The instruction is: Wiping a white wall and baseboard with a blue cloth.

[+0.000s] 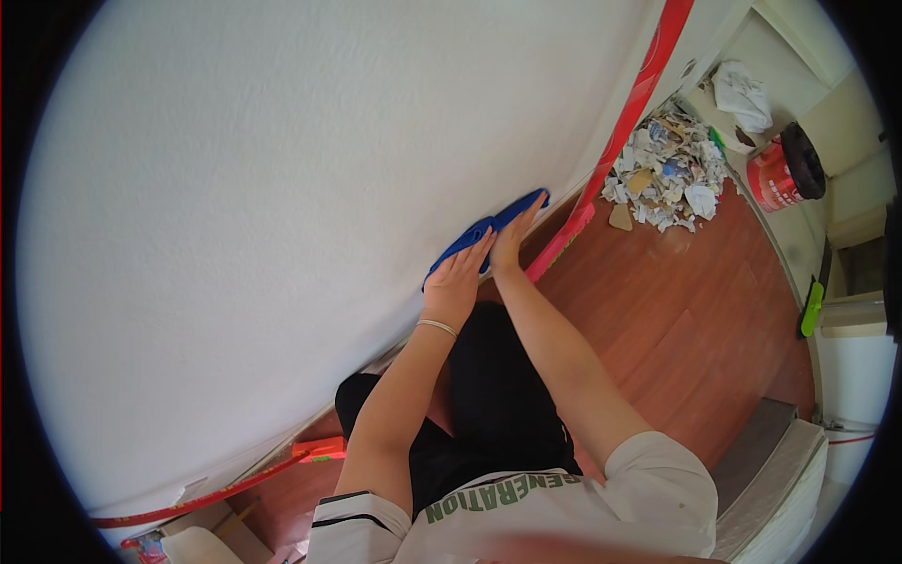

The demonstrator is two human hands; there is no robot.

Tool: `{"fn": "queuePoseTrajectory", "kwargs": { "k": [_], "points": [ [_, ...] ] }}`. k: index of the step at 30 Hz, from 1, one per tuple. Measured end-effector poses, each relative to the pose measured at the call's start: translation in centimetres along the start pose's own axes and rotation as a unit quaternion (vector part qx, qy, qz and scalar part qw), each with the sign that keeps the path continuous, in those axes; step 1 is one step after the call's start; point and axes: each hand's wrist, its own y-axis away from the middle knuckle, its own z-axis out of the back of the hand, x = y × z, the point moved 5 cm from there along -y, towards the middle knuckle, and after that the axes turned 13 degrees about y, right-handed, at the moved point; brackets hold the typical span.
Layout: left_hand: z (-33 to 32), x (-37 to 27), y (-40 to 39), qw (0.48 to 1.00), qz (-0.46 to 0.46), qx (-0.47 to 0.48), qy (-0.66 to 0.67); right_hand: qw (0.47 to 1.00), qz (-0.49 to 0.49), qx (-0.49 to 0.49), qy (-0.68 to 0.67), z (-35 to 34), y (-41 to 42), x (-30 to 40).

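A blue cloth lies spread against the white wall, low down near the skirting. My left hand, with a thin bracelet at its wrist, presses flat on the lower left part of the cloth. Just to the right, my right hand bears on the cloth's upper end with its fingers stretched out. The hands are side by side and cover part of the fabric. My knees in black trousers are bent close to the wall.
Beside my right hand a red-handled broom leans near the wall. Another broom lies lower left. Paper scraps are heaped on the reddish wood floor near a black-lined red bucket. A green-headed tool and a mattress are at right.
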Motion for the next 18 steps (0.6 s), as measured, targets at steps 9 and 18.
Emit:
{"fn": "queuePoseTrajectory", "kwargs": {
  "k": [9, 18],
  "points": [
    [-2.8, 3.8, 11.9, 0.996, 0.037, 0.039, 0.077, 0.937, -0.294, 0.127, -0.141, -4.4, 14.5, 1.7],
    [8.1, 14.1, 22.0, 0.942, 0.256, -0.200, 0.083, 0.927, 0.292, 0.211, 0.103, -3.2, 18.9, 20.6]
  ]
}}
